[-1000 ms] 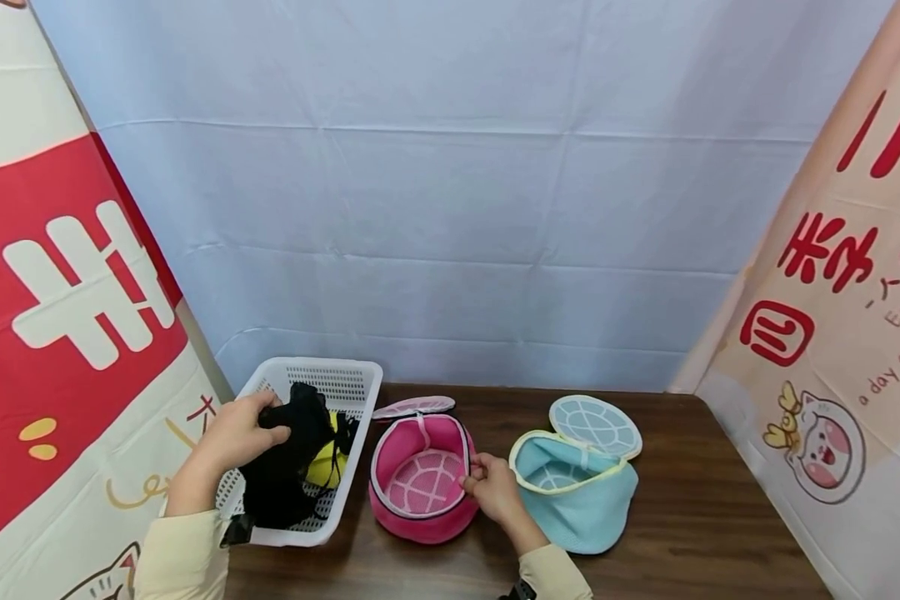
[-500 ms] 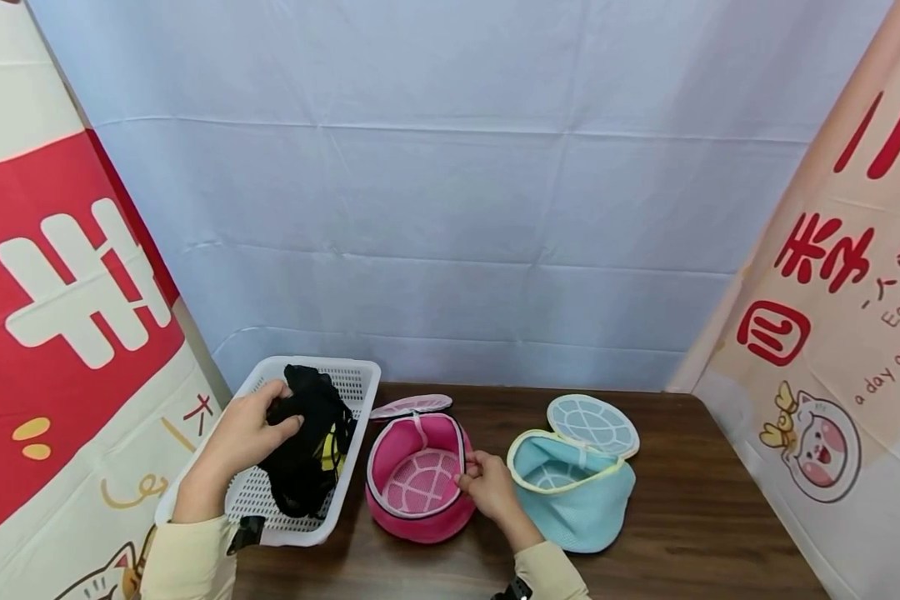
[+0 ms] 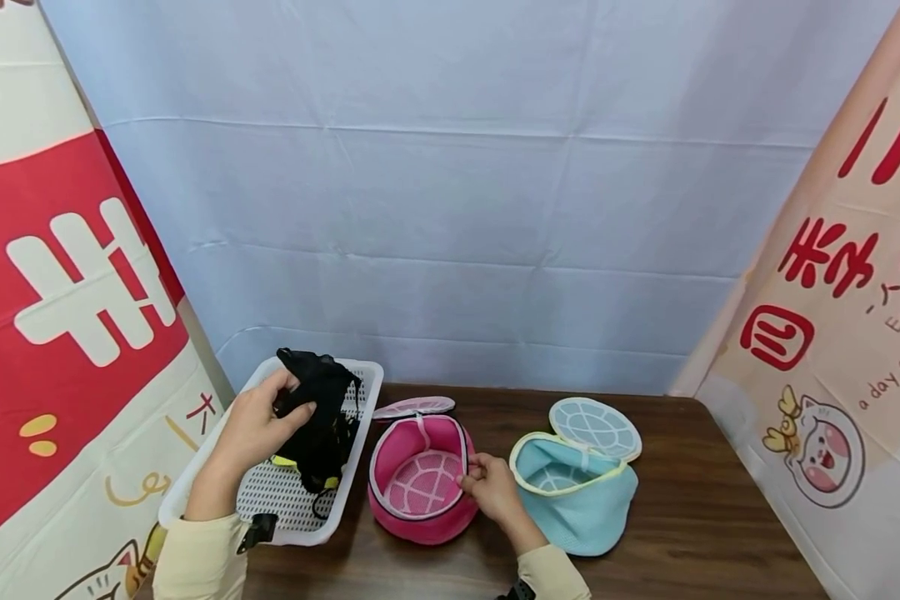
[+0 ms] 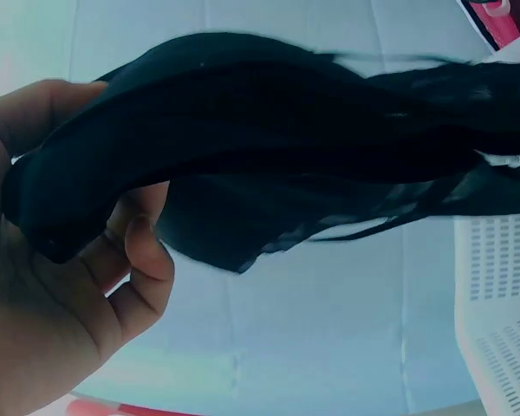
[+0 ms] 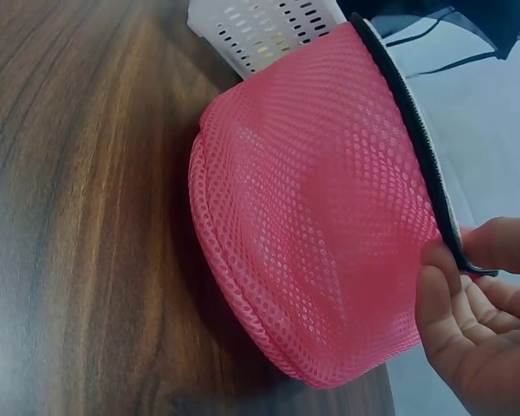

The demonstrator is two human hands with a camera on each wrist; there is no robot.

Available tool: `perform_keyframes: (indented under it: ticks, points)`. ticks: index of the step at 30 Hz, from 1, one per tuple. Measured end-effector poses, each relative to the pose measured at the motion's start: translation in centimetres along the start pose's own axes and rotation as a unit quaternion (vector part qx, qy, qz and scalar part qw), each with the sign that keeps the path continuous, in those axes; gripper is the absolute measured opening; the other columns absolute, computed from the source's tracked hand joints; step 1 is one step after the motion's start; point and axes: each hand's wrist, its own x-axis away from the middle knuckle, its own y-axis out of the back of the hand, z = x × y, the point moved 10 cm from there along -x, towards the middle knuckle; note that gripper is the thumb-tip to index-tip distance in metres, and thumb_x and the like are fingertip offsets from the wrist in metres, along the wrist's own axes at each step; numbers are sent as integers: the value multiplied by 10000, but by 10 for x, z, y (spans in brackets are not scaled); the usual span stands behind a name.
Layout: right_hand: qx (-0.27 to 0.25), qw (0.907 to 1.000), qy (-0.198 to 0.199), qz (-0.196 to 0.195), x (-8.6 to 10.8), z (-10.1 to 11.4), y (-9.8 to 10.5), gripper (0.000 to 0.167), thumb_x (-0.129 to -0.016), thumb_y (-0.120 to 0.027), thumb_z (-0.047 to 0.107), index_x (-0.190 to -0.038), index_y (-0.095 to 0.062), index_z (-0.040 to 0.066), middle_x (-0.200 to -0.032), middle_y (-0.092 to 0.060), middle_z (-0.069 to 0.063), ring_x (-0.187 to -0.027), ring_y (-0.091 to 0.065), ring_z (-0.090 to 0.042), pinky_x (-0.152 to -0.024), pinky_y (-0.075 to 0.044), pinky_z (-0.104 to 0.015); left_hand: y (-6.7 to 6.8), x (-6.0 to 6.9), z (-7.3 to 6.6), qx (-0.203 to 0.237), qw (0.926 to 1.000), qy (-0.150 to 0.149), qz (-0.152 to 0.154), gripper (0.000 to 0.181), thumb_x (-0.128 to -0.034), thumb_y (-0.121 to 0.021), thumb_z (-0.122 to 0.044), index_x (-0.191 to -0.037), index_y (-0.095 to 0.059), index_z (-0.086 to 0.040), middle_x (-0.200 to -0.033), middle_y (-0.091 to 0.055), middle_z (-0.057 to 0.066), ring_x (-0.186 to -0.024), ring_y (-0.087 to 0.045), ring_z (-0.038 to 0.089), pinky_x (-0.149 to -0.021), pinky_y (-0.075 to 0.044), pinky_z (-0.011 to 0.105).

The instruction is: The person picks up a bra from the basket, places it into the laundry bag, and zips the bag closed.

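Observation:
My left hand (image 3: 251, 433) pinches a black bra (image 3: 318, 417) between thumb and fingers, above the white perforated basket (image 3: 273, 504). In the left wrist view, the bra's cup (image 4: 269, 113) hangs sideways with thin straps trailing. Its lower end is over the basket floor. My right hand (image 3: 495, 492) pinches the zippered rim of a pink mesh laundry bag (image 3: 423, 531), seen closely in the right wrist view, where thumb and fingers (image 5: 438, 303) hold the dark zipper edge. The bag stands upright with its round lid folded back. Something yellow (image 3: 283, 461) shows partly beneath the bra.
A light blue mesh laundry bag (image 3: 588, 517) with yellow trim stands unzipped at the right, its lid (image 3: 596, 427) laid back. All stand on a dark wooden table (image 3: 690, 500). A pale blue cloth (image 3: 450, 208) hangs behind, with printed cloths on both sides.
My left hand has lifted the black bra and moved slightly right, uncovering more of the basket floor. The right hand keeps its grip on the pink bag's rim.

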Motion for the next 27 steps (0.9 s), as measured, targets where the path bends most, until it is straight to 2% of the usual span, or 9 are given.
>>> perform_keyframes:
  ticks: [10, 18, 27]
  points:
    - [-761, 9968, -159, 192, -1, -5, -4, 292, -830, -594, -53, -1080, -532, -190, -809, -629, -206, -601, -615, -244, -574, -513, -470, 8, -1, -22, 328, 9961, -423, -695, 263, -758, -716, -52, -820, -467, -109, -642, -358, -58, -574, -376, 120, -514, -323, 280]
    - [-730, 9968, -243, 196, 1, -5, -3, 303, -819, -610, -61, -1082, -528, -186, -775, -628, -168, -591, -605, -190, -558, -520, -406, 8, -3, -38, 489, 9906, -849, -952, 266, -751, -713, -21, -813, -464, -92, -660, -353, -65, -590, -384, 106, -519, -337, 263]
    - [-695, 9972, -206, 176, 2, -3, 0, 323, -820, -607, -66, -1099, -515, -202, -746, -622, -130, -575, -604, -200, -563, -520, -434, 17, -8, -58, 728, 9831, -1144, -1233, 230, -767, -694, -20, -847, -483, -69, -706, -436, -47, -655, -433, 111, -579, -366, 215]
